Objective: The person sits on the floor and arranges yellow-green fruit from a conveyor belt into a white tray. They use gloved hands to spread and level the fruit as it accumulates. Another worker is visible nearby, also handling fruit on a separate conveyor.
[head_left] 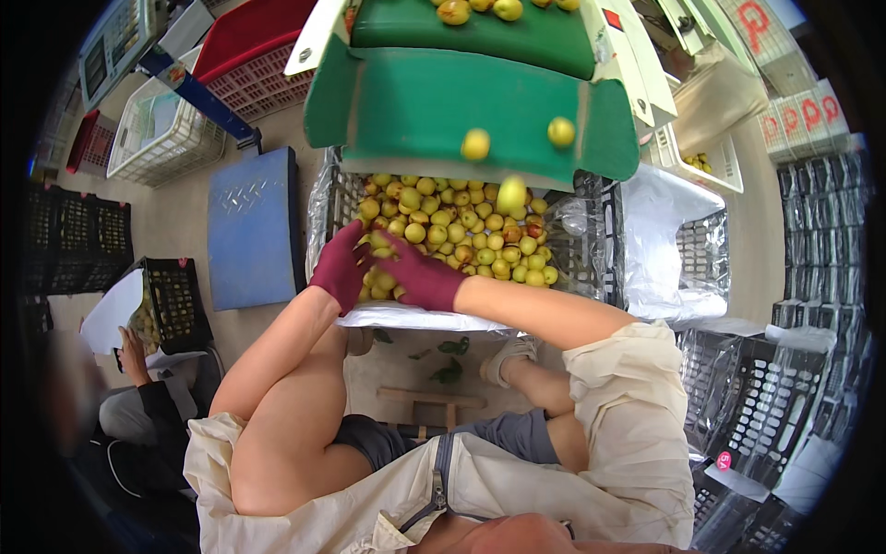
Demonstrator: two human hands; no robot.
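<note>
Yellow-green round fruits with reddish patches (477, 239) lie heaped in a black plastic crate (602, 228) lined with clear film and white paper. My left hand (341, 266), in a maroon glove, is at the crate's left side with its fingers over the fruit. Beside it my right hand (422, 275), gloved alike, reaches left over the heap, its fingers blurred. Whether either hand grips a fruit cannot be told. Above the crate slopes a green chute flap (443, 104), where two fruits (475, 144) are rolling; another fruit (512, 194) is dropping over the heap.
A green conveyor belt (471, 34) carries more fruit. A blue platform scale (252, 228) stands left of the crate. A co-worker's hand (131, 356) is by another black crate (173, 305) at the far left. A paper-lined crate (675, 249) stands to the right, with stacked black crates (768, 401) beyond.
</note>
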